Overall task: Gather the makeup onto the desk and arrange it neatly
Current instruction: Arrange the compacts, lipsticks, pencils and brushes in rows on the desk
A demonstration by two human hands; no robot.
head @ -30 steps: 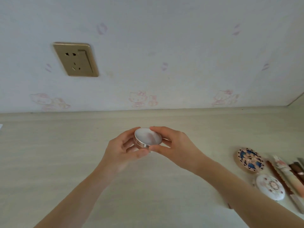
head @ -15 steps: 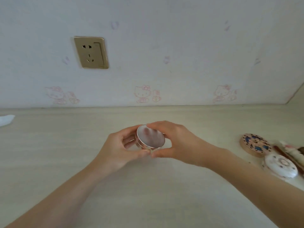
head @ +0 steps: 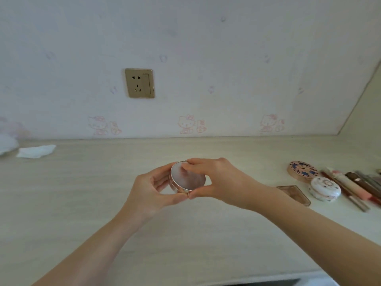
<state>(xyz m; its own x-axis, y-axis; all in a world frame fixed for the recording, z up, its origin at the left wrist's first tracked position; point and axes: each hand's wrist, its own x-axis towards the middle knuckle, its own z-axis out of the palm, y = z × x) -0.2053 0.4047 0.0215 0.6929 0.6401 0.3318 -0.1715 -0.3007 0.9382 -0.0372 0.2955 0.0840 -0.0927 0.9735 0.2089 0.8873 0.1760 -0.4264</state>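
A round silver compact (head: pixel 188 178) with a shiny lid is held above the middle of the pale desk (head: pixel 61 203). My left hand (head: pixel 151 190) grips its left side and underside with curled fingers. My right hand (head: pixel 220 179) pinches its right rim between thumb and fingers. At the right of the desk lie a round patterned tan compact (head: pixel 302 171), a white floral compact (head: pixel 324 188), a small flat brown palette (head: pixel 295 194) and several pencils and brushes (head: pixel 358 186) side by side.
A crumpled white tissue (head: pixel 36 151) lies at the back left, with another white thing (head: pixel 7 144) at the left edge. A gold wall socket (head: pixel 139 83) is above the desk. A side wall (head: pixel 367 112) closes the right corner.
The view has swung left and down, so the socket and tissue came further into sight. Both hands keep hold of the compact, whose lid now tilts more toward me.
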